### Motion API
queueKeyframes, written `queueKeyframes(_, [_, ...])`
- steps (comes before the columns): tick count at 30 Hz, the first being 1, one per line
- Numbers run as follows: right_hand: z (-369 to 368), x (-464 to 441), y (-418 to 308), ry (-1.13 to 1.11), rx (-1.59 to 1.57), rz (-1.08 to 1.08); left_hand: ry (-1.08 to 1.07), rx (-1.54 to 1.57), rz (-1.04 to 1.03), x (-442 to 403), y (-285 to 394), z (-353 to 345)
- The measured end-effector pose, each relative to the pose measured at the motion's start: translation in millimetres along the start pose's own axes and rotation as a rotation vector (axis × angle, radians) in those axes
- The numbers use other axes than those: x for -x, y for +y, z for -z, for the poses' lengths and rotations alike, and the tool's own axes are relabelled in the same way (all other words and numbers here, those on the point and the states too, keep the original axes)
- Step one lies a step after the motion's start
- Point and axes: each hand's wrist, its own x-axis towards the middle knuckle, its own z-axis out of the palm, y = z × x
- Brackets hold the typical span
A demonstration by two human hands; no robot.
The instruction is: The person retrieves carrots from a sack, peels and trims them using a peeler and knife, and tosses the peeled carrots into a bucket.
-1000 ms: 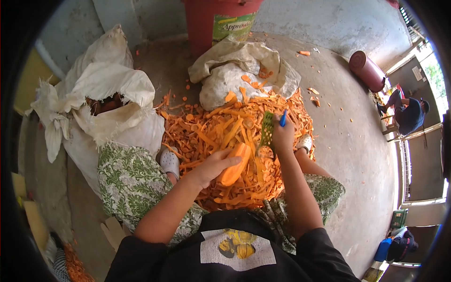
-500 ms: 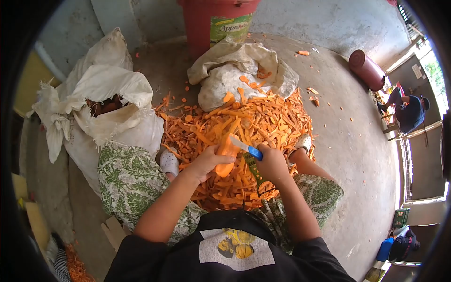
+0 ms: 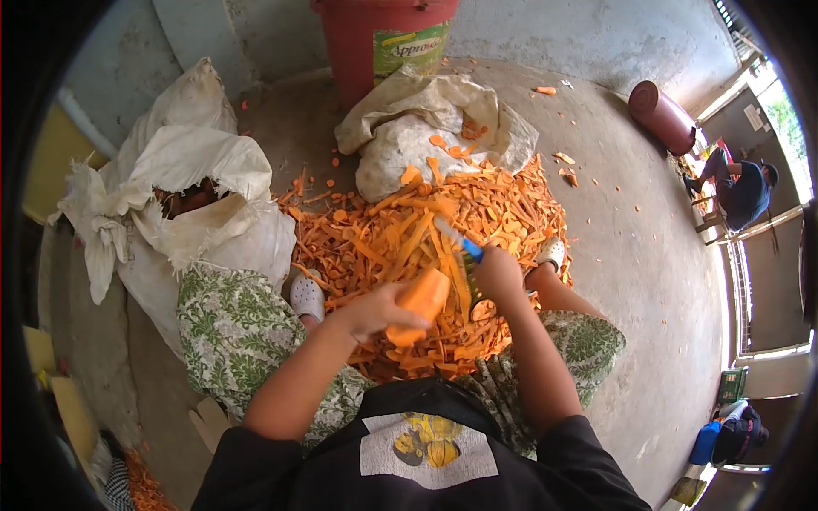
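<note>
My left hand (image 3: pixel 375 315) is wrapped round a thick, peeled orange carrot (image 3: pixel 423 300), held tilted above the heap of peelings. In my right hand (image 3: pixel 498 274) is a knife (image 3: pixel 469 247), gripped by its blue handle. Its blade points up and to the left, apart from the carrot and slightly blurred. Beneath both hands spreads a large heap of orange peelings and cut pieces (image 3: pixel 520 221). A narrow dark green and yellow item, partly hidden, shows beside my right hand; I cannot make out its kind.
A whitish sack (image 3: pixel 396 162) lies behind the heap, before a red bin (image 3: pixel 349 51). Another torn sack (image 3: pixel 204 230) with reddish-brown contents stands left. My white clogs (image 3: pixel 307 296) flank the heap. A maroon container (image 3: pixel 660 119) and a seated person (image 3: pixel 740 196) are at right.
The knife blade has come away from the carrot and now points up over the heap. My left hand has turned the carrot to lean right and moved it slightly lower.
</note>
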Motion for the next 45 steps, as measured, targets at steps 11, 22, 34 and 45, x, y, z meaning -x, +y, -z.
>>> queueKeyframes(11, [9,40,-26,-0.149,-0.248,0.185,0.408,-0.634,-0.256,-12,-1,10])
queueKeyframes(22, [1,41,-29,-0.175,-0.289,0.261,0.549,-1.060,-0.551,-5,11,3])
queueKeyframes(34, [-104,11,-9,-0.378,-0.675,0.288,0.460,-0.985,-0.778,-11,2,-24])
queueKeyframes(45, [-35,16,-31,-0.098,-0.934,0.012,0.513,-0.909,-0.361,-7,10,5])
